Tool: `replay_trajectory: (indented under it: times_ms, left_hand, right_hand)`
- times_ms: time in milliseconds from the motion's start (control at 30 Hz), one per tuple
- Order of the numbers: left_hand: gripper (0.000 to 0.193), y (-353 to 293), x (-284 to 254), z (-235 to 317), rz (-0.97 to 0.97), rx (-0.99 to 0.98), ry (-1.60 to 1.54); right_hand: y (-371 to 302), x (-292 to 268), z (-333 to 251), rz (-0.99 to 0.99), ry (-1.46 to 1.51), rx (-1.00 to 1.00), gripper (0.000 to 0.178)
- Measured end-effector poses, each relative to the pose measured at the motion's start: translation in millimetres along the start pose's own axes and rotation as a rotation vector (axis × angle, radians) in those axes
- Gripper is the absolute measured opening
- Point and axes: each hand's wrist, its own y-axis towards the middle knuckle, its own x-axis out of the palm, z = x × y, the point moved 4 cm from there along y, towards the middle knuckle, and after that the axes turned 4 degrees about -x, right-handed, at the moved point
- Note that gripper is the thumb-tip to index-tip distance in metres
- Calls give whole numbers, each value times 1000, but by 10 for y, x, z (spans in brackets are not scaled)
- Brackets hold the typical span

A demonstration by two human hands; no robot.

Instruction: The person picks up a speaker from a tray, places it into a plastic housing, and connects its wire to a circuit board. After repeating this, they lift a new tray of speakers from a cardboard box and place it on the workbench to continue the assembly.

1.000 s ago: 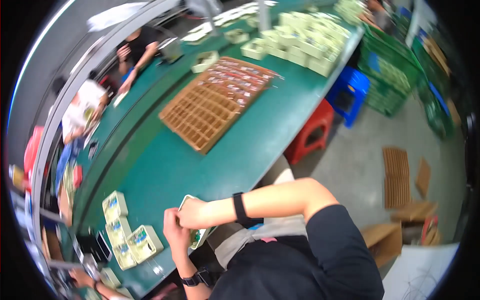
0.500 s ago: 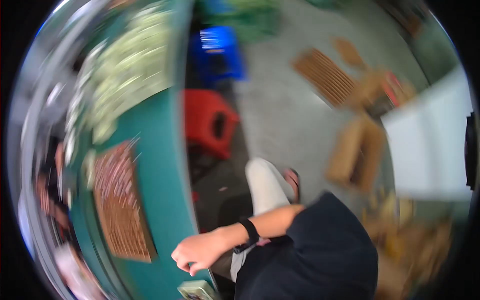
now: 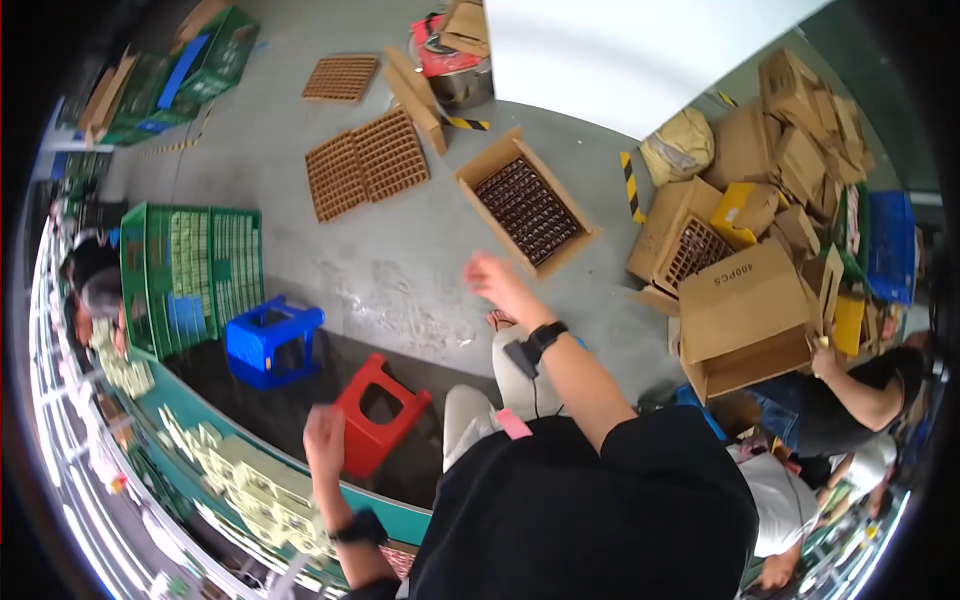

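My left hand [image 3: 323, 440] is raised in front of the red plastic stool [image 3: 400, 400], near the green bench edge. Its fingers are curled in, with nothing visible in them. My right hand [image 3: 492, 280] reaches forward over the floor, slightly blurred, its fingers loosely apart and holding nothing. Just beyond it lies an open cardboard box [image 3: 463, 182], fitted with a grid divider whose cells hold small dark pieces. The right hand is nearest to this box; I see no contact.
Brown grid dividers [image 3: 367, 165] lie on the floor ahead. A blue stool [image 3: 272, 345] and green crate [image 3: 190, 280] stand left, beside the green bench [image 3: 190, 405] with pale green trays. At right, a co-worker's hand [image 3: 826, 362] holds a large carton [image 3: 745, 300] by piled cardboard.
My view has swung right, from the bench toward the floor and cartons. Both hands show now, where one showed before. The open box is now ahead of me.
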Motion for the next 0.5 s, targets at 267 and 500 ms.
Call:
replay_trajectory:
  times_ms: [267, 500]
  left_hand:
    - [43, 3550, 2871, 1582, -631, 306, 254]
    - [51, 5014, 5528, 1834, -926, 409, 541]
  right_hand:
    - [295, -2185, -118, 753, 485, -162, 65]
    - [1087, -2971, 417, 1043, 560, -137, 57]
